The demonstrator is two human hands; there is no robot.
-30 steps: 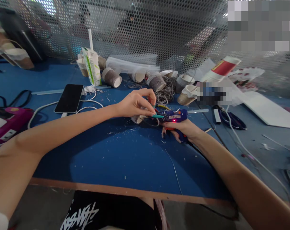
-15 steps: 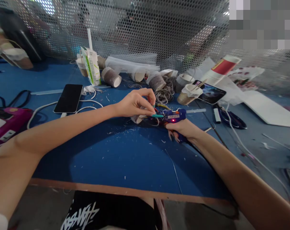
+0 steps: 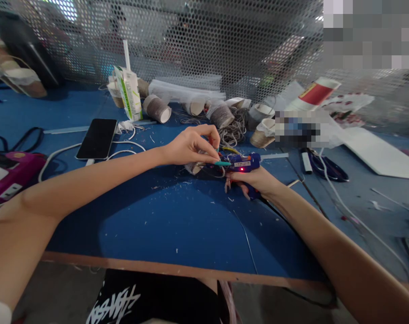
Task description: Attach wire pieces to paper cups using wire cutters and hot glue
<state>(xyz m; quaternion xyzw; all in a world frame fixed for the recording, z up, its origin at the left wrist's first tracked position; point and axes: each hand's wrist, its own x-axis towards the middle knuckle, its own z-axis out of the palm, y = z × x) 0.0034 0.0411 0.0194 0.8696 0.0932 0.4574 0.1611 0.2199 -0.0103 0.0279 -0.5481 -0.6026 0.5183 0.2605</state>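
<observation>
Gripping the blue glue gun (image 3: 247,162) in your right hand (image 3: 255,181), between three and four o'clock from your left hand (image 3: 193,146), you do best guiding its likely hot front clear of those bent left fingers, whose hold, if any, I cannot tell.

I can't identify the teal sliver (image 3: 222,164) by the left hand (image 3: 187,146). The right hand (image 3: 255,181) hides much of the handle of the glue gun (image 3: 236,158), whose label (image 3: 242,164) is too small to read. My feed crops the magenta tool (image 3: 25,164) at the left edge; a pixelated patch (image 3: 296,129) masks something beside the wrapped cup (image 3: 259,138).
</observation>
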